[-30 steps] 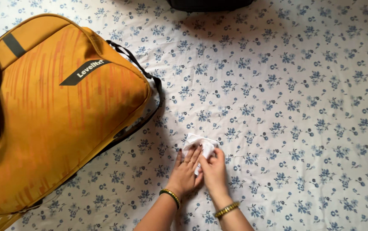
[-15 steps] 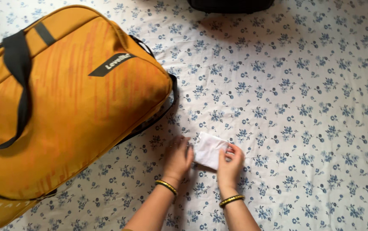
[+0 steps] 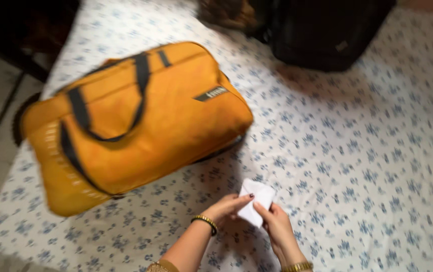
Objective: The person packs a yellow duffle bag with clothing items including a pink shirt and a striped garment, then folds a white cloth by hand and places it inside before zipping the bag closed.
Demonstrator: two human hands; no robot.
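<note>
Pinching one small folded white cloth (image 3: 256, 200) between them, the left hand (image 3: 229, 207) and right hand (image 3: 277, 225) meet low in the frame, just right of centre, both closed on its edges above the floral sheet (image 3: 377, 151). One orange duffel bag (image 3: 130, 121) fills the left; one black bag (image 3: 322, 30) sits at top.

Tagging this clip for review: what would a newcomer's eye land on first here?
The big orange bag with black straps, lying at the left on the white sheet with blue flowers. Next, the small folded white cloth near the bottom middle, held between the left hand and the right hand, both wrists with bangles. A black bag sits at the top edge.
</note>
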